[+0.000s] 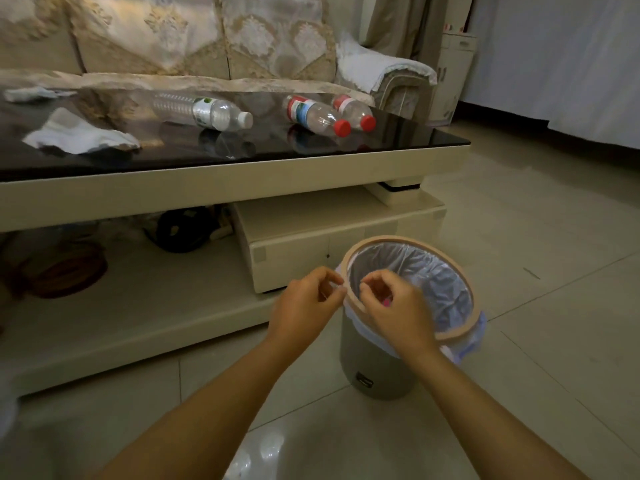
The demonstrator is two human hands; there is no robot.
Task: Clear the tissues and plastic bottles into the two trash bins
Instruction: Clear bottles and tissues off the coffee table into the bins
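Both hands work at the near rim of the trash bin (377, 362) on open floor just off the counter (221, 181) corner. The left hand (304, 299) seems to pinch its pale liner (433, 282); the right hand (398, 310) is curled, grip unclear. Three clear bottles (204, 110) and crumpled tissues (79, 135) lie on the counter.

A home living room, this. At twelve o'clock a sofa (180, 39) sits draped in cream lace covers, its padded armrest (391, 77) at one o'clock. In front of it stands a low desk (221, 188) with a glossy black top and a cream lower shelf. Pale glazed floor tiles (540, 237) spread out at three o'clock, and long curtains (561, 57) hang at two o'clock.
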